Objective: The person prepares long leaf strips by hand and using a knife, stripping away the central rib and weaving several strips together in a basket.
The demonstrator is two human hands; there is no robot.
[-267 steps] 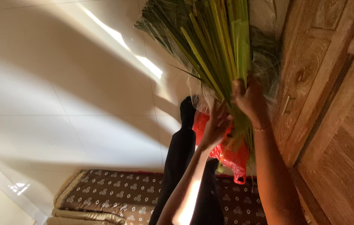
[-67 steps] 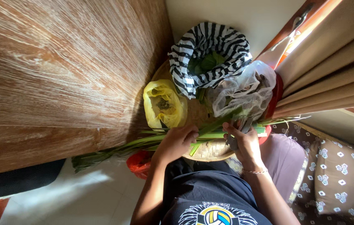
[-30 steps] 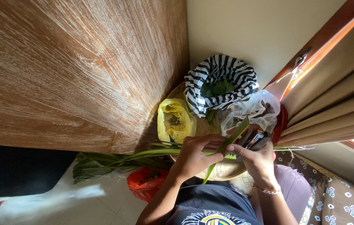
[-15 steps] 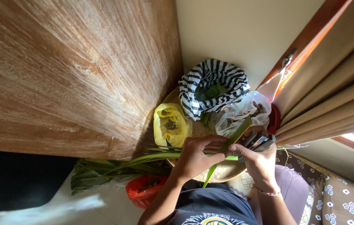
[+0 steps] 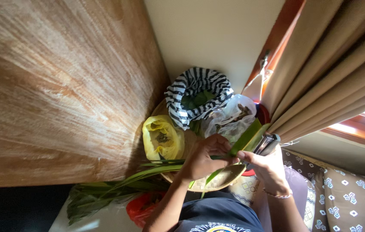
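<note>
Your left hand (image 5: pixel 202 158) closes its fingers around a green leaf strip (image 5: pixel 243 140) above the woven tray (image 5: pixel 223 178), in front of the yellow bag (image 5: pixel 162 138) and striped bag (image 5: pixel 196 92). Your right hand (image 5: pixel 265 162) pinches the same strip while gripping a dark knife (image 5: pixel 267 144).

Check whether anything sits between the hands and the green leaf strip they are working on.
Nothing visible does: the left hand and the right hand both grip the leaf strip directly, above the woven tray.
</note>
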